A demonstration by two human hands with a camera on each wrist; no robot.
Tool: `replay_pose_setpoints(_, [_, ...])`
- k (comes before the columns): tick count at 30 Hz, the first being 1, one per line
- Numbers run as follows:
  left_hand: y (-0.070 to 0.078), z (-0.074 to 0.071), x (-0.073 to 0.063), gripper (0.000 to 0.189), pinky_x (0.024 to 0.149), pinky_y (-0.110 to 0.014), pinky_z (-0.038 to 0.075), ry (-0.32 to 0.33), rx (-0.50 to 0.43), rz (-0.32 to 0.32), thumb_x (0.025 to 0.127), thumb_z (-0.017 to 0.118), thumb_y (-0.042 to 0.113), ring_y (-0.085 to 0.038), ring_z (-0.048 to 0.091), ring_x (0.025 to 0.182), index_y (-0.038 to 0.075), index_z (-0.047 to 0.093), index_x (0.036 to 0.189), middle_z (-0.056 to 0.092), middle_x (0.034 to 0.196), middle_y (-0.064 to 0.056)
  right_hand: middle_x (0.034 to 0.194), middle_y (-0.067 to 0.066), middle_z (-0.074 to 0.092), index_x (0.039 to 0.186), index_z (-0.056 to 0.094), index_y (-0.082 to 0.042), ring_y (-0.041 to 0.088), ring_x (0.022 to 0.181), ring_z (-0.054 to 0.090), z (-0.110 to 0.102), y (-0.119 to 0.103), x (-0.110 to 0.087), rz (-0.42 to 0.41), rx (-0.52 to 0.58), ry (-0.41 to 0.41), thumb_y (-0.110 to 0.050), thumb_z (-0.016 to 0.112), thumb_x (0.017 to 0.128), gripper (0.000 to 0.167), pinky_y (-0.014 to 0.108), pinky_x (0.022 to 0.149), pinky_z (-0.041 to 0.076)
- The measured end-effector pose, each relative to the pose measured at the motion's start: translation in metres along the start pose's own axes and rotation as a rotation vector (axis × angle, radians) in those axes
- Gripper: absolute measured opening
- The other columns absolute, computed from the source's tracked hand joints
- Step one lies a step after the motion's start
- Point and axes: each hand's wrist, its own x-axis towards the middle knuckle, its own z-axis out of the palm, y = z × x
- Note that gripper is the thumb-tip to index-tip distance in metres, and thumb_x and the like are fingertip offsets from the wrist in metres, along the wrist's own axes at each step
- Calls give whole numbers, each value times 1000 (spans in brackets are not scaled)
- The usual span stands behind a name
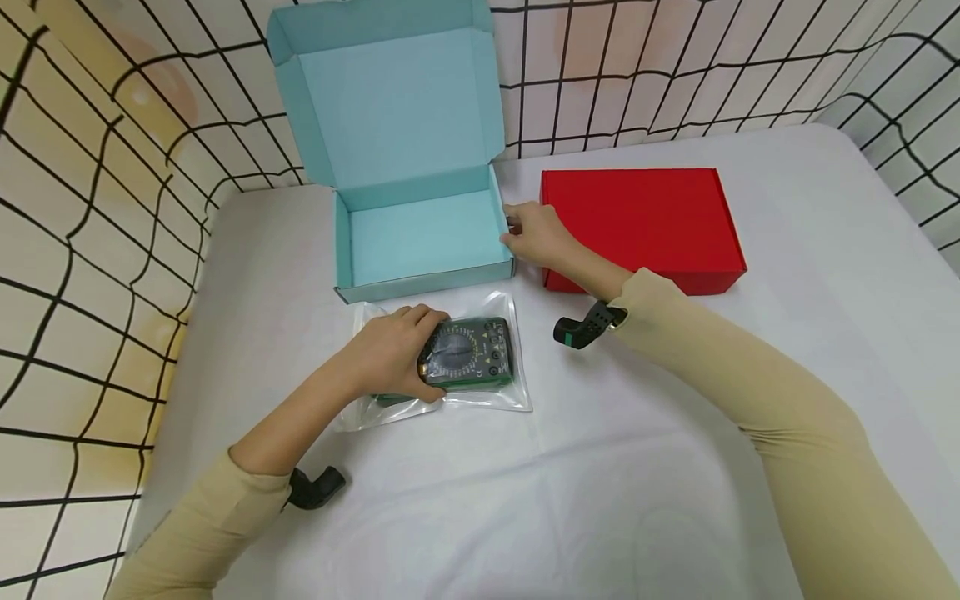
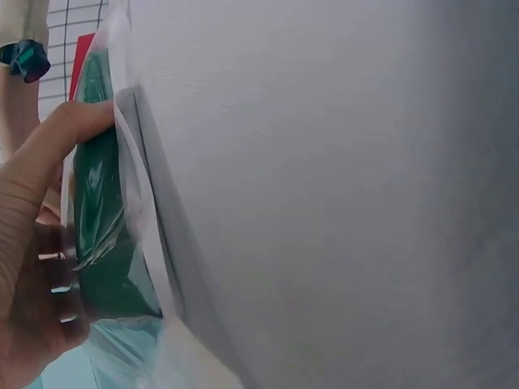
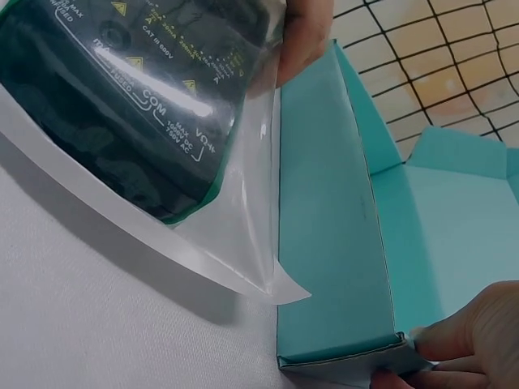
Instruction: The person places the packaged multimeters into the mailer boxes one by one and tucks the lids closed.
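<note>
A green-cased multimeter (image 1: 468, 354) sealed in a clear plastic bag (image 1: 521, 398) lies in front of the open teal cardboard box (image 1: 427, 242). My left hand (image 1: 397, 354) grips the bagged multimeter across its left part, thumb on the near side and fingers on the far side. In the left wrist view the thumb presses on the green casing through the plastic. My right hand (image 1: 536, 233) pinches the right side wall of the teal box between thumb and fingers. Up close, the right wrist view has the fingertips at the box's corner.
A closed red box (image 1: 641, 225) lies right of the teal one, under my right forearm. The teal lid (image 1: 397, 100) stands raised against the black wire grid (image 1: 600, 75) at the back. White cloth (image 1: 525, 500) covers the table.
</note>
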Motion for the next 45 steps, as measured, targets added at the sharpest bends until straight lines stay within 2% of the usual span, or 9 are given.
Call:
replay_pose_setpoints(4, [-3,1,1,91,72,-38,51,14,-7,-4,56,73,60,-18,54,97,10,48,128,57,115,-3,128,18,55,138,40,0,29,110,58,-2,1,-1,27,23,7,-8,58,89,52,38,91,47])
replay_pose_setpoints(10, [-8,-4,-1,91,65,-37,51,70,50,38,55,70,64,-17,55,97,12,50,126,59,114,-2,128,19,54,138,37,2,30,114,56,-2,3,-2,58,79,19,-8,60,88,56,39,91,47])
replay_pose_setpoints(13, [-10,-18,-3,92,64,-37,51,98,58,29,55,69,65,-17,56,99,13,49,127,59,116,-2,129,20,53,138,36,2,31,114,55,-1,3,-3,50,102,17,-7,60,88,56,39,90,47])
replay_pose_setpoints(20, [-13,-64,-4,91,58,-34,49,178,60,-1,53,70,66,-15,55,93,17,50,127,59,112,1,130,17,53,138,41,-2,29,112,57,-1,4,-3,19,100,21,-7,59,89,52,38,89,49])
replay_pose_setpoints(25, [-19,-80,2,89,57,-36,49,197,97,-13,52,72,63,-17,56,92,15,51,124,60,110,-1,131,16,52,137,41,-1,28,110,59,-2,5,-3,24,104,19,-9,60,89,53,37,88,49])
replay_pose_setpoints(31, [-28,-83,14,87,59,-38,49,165,117,-13,53,72,60,-18,55,92,13,51,123,59,109,-2,131,15,52,137,41,-2,27,110,59,-2,6,-2,24,92,7,-9,60,89,52,37,87,50])
replay_pose_setpoints(33, [-32,-86,21,89,61,-40,49,139,119,-43,54,72,60,-20,55,95,12,49,125,58,113,-5,131,15,52,137,41,-2,27,110,59,-2,6,-2,23,92,4,-9,60,89,52,37,87,50])
replay_pose_setpoints(39, [-50,-101,47,97,71,-49,48,34,109,-187,58,73,59,-27,52,105,9,41,135,54,125,-11,133,16,50,138,37,-1,27,109,59,-3,4,-1,39,97,-1,-8,60,89,55,36,89,49])
replay_pose_setpoints(45, [-68,-111,75,97,76,-52,46,-46,111,-245,61,73,57,-31,48,110,9,37,137,49,130,-14,137,16,46,139,34,1,27,110,59,-3,5,-1,36,129,-15,-6,60,88,57,35,89,49])
